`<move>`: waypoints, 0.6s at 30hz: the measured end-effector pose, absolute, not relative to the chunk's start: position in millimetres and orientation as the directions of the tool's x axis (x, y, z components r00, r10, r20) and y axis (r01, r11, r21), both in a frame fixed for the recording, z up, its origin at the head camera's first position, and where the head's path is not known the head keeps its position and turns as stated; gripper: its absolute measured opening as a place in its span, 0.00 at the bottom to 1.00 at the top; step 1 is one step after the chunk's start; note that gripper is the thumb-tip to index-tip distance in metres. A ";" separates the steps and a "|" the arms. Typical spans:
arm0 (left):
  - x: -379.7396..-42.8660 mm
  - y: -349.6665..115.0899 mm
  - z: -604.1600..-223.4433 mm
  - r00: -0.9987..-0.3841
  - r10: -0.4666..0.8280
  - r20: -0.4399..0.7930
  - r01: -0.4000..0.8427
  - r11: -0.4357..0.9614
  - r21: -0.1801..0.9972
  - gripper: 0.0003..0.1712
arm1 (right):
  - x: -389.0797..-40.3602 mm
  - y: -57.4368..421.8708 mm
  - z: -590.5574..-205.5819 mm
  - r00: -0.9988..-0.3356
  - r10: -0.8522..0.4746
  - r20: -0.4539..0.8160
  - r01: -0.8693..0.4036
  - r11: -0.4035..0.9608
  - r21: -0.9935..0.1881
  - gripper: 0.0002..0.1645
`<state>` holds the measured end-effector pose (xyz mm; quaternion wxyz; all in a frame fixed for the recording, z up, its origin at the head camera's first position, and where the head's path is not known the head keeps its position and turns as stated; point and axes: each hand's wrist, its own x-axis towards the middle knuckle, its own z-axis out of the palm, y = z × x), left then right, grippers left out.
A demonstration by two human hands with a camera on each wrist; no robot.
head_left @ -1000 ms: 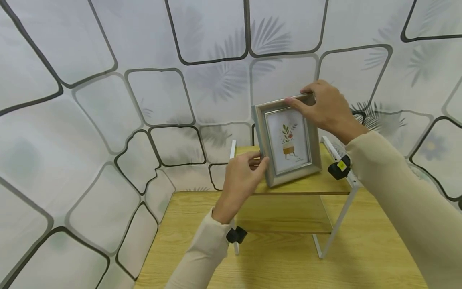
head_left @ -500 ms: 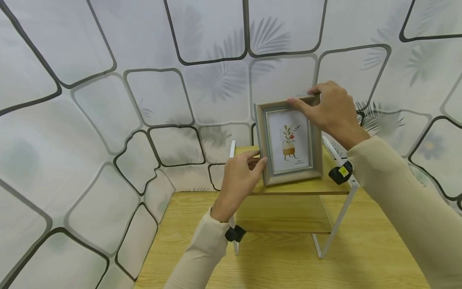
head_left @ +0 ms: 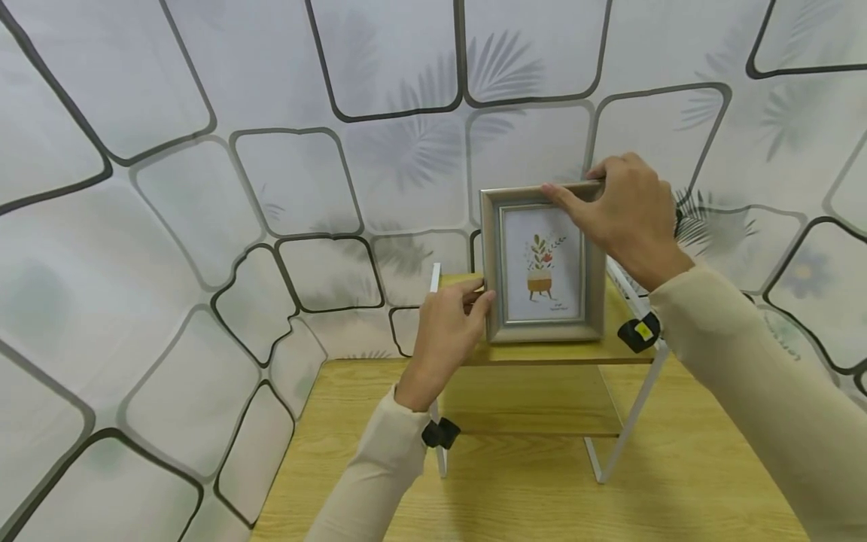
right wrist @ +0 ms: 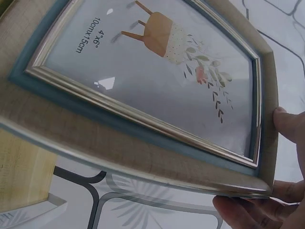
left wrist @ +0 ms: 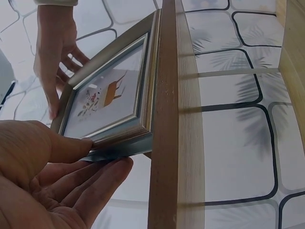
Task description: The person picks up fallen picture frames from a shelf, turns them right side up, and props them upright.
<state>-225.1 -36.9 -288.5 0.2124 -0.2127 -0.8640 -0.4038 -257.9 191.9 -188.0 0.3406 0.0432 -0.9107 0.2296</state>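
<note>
A silver-beige picture frame (head_left: 542, 333) with a blue-grey inner border stands upright on the wooden top board (head_left: 501, 355) of a small shelf. Behind its glass is a print (head_left: 539, 263) of a potted plant on legs. My left hand (head_left: 443, 331) pinches the frame's left edge low down; in the left wrist view its thumb (left wrist: 71, 149) lies on the front edge, with fingers under the side. My right hand (head_left: 630, 218) grips the top right corner, thumb on the front and fingers behind, as the right wrist view shows the thumb (right wrist: 288, 123) on the rim.
The shelf has white metal legs (head_left: 630, 429) and a lower wooden board (head_left: 528, 403). It stands on a wood-grain surface (head_left: 515, 504). Patterned wall covering (head_left: 406, 173) rises close behind and along the left.
The picture frame has turned from a slant to nearly square-on, its bottom edge now level. My right hand has shifted slightly right, and my left slightly left, both staying on the frame.
</note>
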 end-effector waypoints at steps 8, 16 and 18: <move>-226.5 -35.7 -287.0 -0.814 0.199 0.546 0.546 0.584 0.601 0.18 | -255.8 192.6 -189.4 -0.744 0.076 0.663 -0.240 0.896 -0.373 0.48; -222.1 -48.1 -283.8 -0.775 0.176 0.607 0.583 0.571 0.578 0.19 | -250.7 196.5 -189.4 -0.754 0.066 0.653 -0.259 0.885 -0.388 0.44; -219.1 -55.7 -281.5 -0.748 0.158 0.645 0.600 0.577 0.555 0.19 | -248.3 199.6 -189.7 -0.753 0.067 0.655 -0.275 0.872 -0.404 0.43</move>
